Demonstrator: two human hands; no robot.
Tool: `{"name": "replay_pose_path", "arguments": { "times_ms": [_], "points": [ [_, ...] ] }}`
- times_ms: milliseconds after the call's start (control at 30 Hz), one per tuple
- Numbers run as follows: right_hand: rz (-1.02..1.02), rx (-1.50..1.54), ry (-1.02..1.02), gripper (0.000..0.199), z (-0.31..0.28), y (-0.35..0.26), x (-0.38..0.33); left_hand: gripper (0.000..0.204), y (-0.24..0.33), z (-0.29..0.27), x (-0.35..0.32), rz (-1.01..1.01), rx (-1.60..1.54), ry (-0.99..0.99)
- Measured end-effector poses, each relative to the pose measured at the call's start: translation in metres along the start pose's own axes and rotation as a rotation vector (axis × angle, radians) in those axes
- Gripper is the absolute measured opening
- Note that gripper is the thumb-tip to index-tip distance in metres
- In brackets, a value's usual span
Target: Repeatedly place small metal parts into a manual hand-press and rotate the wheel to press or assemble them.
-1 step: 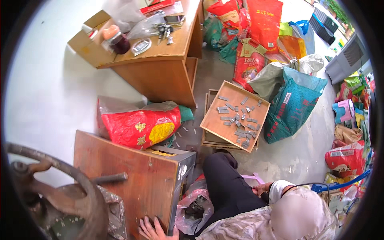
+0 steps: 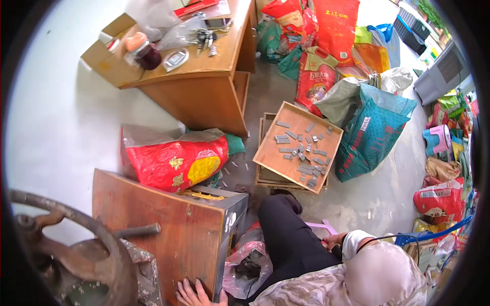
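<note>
My left hand (image 2: 196,295) lies flat on the worn brown wooden top (image 2: 153,224), fingers spread, near its lower right corner. The hand's wrist runs off the lower edge. At my dark-trousered thigh (image 2: 286,239), my right hand (image 2: 334,240) has curled fingers; what they hold, if anything, is unclear. Close by shows the edge of a lilac plastic piece (image 2: 319,224). Beyond my knee, a square wooden tray (image 2: 275,153) holds many small grey rectangular pieces (image 2: 306,158), some joined in short strips. It sits askew on other stacked wooden trays.
A rusty handwheel (image 2: 97,224) and metal rod (image 2: 138,230) stand at left. An open plastic bag (image 2: 250,270) is beside my leg. A red sack (image 2: 178,163), teal sack (image 2: 370,132) and wooden desk (image 2: 189,102) surround the tray. Bags crowd the right side.
The whole view has shifted very slightly. Both hands and the tray keep their places.
</note>
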State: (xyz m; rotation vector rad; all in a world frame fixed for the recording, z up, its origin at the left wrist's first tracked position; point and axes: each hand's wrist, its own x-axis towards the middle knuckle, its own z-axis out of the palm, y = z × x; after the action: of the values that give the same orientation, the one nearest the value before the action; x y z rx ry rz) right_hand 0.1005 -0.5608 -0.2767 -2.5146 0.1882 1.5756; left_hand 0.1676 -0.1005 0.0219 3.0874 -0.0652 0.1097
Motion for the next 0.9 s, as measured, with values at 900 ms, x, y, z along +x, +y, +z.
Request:
{"name": "replay_pose_path", "arguments": {
  "times_ms": [900],
  "points": [
    [0.567,-0.142,-0.06,0.041,-0.112,0.195,0.001,0.072,0.013,-0.004,0.007,-0.135,0.213,-0.29]
  ]
}}
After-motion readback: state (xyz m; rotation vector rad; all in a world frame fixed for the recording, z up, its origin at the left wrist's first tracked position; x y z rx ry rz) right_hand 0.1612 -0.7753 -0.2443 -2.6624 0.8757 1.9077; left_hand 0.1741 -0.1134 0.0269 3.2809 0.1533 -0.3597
